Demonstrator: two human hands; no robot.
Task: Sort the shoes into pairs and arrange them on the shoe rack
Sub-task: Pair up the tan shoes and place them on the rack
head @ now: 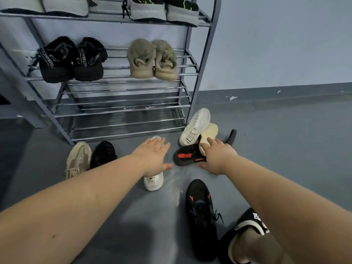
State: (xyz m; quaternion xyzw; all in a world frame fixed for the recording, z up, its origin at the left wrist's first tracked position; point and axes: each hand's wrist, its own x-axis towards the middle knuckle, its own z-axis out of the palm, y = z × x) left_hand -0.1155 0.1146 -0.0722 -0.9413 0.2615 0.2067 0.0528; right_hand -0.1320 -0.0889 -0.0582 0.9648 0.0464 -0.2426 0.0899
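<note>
Both hands reach over loose shoes on the grey floor point(123, 216) before the grey metal shoe rack point(122, 111).
Left hand point(155, 159) flat, fingers straight, over a white sneaker point(154, 181); right hand point(217, 159) spread, touching a black sneaker with red stripe point(187, 156) beside a cream-soled white sneaker point(196, 126). Beige sneaker point(78, 159) and black mesh sneaker point(103, 154) lie left. Rack's black pair point(70, 60) lettering unreadable; 2 tan shoes point(152, 60) alongside.

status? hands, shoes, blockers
Both hands open: left hand over white shoe, right hand on black-red shoe. Lower shelves of rack free. No blockers.
</note>
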